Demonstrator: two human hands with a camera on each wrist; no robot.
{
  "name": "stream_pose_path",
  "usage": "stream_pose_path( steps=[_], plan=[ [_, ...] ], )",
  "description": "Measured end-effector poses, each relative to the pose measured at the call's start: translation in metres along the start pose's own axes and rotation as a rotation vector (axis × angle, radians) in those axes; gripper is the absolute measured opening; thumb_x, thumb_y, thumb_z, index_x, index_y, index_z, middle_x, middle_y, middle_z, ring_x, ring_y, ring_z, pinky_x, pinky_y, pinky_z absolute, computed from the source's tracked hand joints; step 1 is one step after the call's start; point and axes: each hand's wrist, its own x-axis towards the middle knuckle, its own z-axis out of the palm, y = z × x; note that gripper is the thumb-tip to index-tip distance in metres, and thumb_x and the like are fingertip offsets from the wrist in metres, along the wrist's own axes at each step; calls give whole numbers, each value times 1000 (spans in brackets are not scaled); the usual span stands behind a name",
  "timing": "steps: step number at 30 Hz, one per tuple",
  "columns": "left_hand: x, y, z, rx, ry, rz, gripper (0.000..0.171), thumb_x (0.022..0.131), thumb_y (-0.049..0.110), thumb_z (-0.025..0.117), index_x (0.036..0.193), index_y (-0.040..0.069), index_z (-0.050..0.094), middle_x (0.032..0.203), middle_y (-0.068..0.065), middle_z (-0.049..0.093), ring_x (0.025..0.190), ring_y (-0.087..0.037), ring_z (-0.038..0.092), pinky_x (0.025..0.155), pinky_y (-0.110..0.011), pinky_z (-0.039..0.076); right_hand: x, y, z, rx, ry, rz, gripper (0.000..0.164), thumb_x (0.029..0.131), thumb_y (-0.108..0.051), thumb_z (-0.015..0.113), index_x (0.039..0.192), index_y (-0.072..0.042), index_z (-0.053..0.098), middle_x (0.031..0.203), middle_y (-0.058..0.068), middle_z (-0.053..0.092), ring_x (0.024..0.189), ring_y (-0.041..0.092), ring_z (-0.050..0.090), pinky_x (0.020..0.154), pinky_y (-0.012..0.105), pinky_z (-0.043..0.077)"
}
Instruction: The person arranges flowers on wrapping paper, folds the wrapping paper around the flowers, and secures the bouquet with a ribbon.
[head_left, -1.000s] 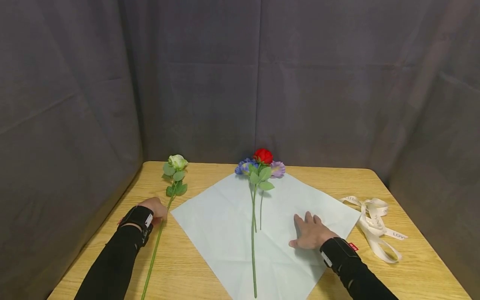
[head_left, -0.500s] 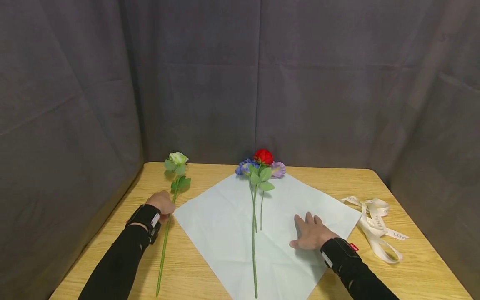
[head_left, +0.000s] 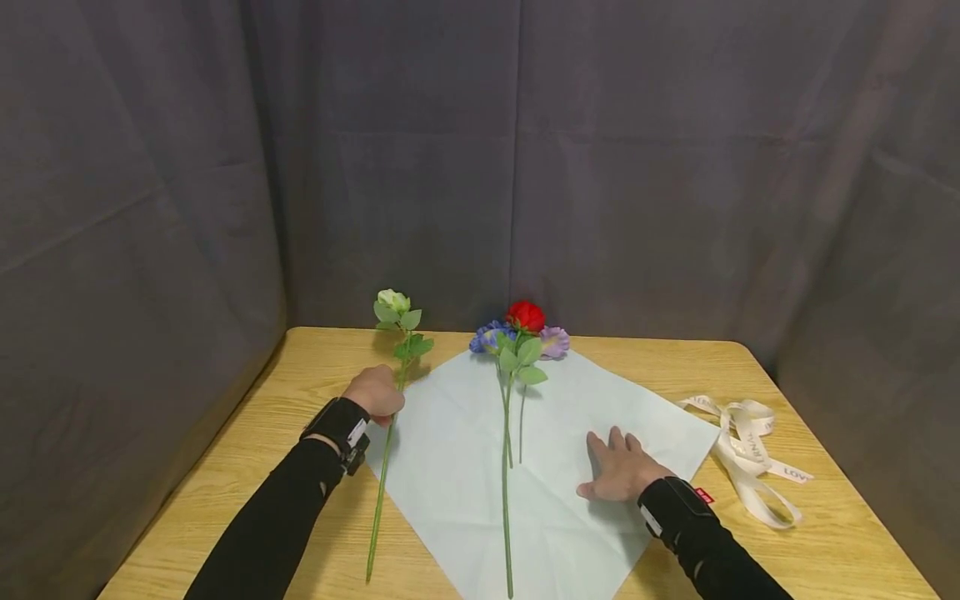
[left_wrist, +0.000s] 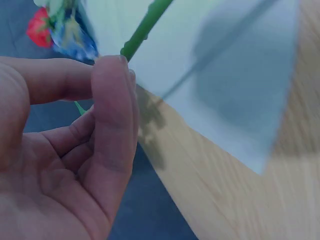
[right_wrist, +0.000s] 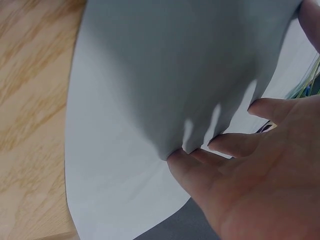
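Left hand (head_left: 375, 392) pinches the white flower (head_left: 393, 302) by its stem, bloom beyond the fingers, stem end back toward the person; flower held over the left corner of the paper (head_left: 450, 454). Step looks like adding it to the bunch; next move likely calls for a shift rightward, then lowering without dragging paper. Bare paper right of that hand gives room before the blue flower (head_left: 491, 335), red flower (head_left: 526, 316) and purple flower (head_left: 554, 342); table (head_left: 240, 442) back edge close by their blooms. Right hand (head_left: 621, 468) spread, fingertips on paper; ribbon (head_left: 752, 446) right of it.
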Motion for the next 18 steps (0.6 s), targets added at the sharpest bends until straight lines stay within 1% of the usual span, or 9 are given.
stream_pose_path(
  steps=[2, 3, 5, 7, 9, 11, 14, 16, 18],
  plan=[
    [3, 9, 3, 2, 3, 7, 24, 87, 0, 55, 109, -7, 61, 82, -14, 65, 45, -13, 59, 50, -27, 51, 0, 0, 0, -6, 0, 0, 88, 89, -43, 74, 155, 0, 35, 158, 40, 17, 144, 60, 17, 109, 73, 26],
    [3, 14, 5, 8, 3, 15, 18, 87, 0, 56, 104, -5, 61, 76, -12, 65, 45, -13, 59, 50, -27, 51, 0, -1, -1, -9, -1, 1, 88, 89, -43, 74, 155, 0, 35, 158, 39, 17, 144, 60, 17, 109, 73, 26],
    [3, 24, 8, 16, 1, 41, 15, 87, 0, 56, 100, -5, 63, 69, -9, 64, 46, -15, 60, 50, -27, 50, 0, -1, -1, -14, -3, 6, 88, 89, -43, 74, 155, 0, 34, 159, 39, 16, 144, 60, 17, 109, 73, 26],
    [3, 33, 11, 23, -1, 64, 9, 88, 0, 56, 94, -2, 62, 60, -6, 62, 46, -15, 61, 48, -25, 46, 0, -1, -2, -16, -5, 10, 88, 90, -44, 73, 156, 0, 34, 159, 39, 16, 144, 59, 17, 109, 73, 26],
    [2, 42, 14, 35, 0, 91, 7, 87, 0, 56, 84, 0, 62, 54, -4, 60, 45, -15, 60, 48, -25, 44, 1, -1, -2, -19, -4, 9, 88, 90, -44, 73, 156, 0, 34, 159, 39, 16, 144, 60, 17, 108, 73, 26],
    [2, 51, 18, 49, 7, 112, 16, 88, 1, 57, 73, 4, 60, 49, -1, 57, 43, -14, 58, 50, -25, 43, 2, -1, -2, -25, -2, 5, 89, 89, -44, 74, 155, 0, 35, 158, 39, 17, 144, 60, 18, 108, 73, 26],
    [2, 64, 25, 55, 7, 148, 35, 90, 2, 58, 56, 11, 53, 45, 1, 54, 43, -15, 55, 53, -26, 41, 2, -1, -2, -36, 2, -3, 89, 89, -45, 74, 155, 0, 35, 158, 40, 18, 143, 61, 19, 108, 73, 27],
    [1, 72, 31, 45, 5, 177, 44, 91, 2, 59, 50, 13, 50, 44, 1, 53, 46, -21, 59, 53, -26, 39, 2, 0, -1, -35, 0, -6, 89, 89, -45, 74, 154, 1, 36, 157, 40, 18, 143, 61, 19, 108, 73, 26],
    [-1, 80, 39, 21, 0, 201, 47, 91, 2, 60, 47, 14, 48, 44, 1, 53, 52, -28, 66, 51, -26, 37, 2, 0, -1, -28, -3, -8, 88, 89, -44, 74, 155, 1, 35, 157, 41, 18, 143, 62, 18, 108, 73, 26]
  ],
)
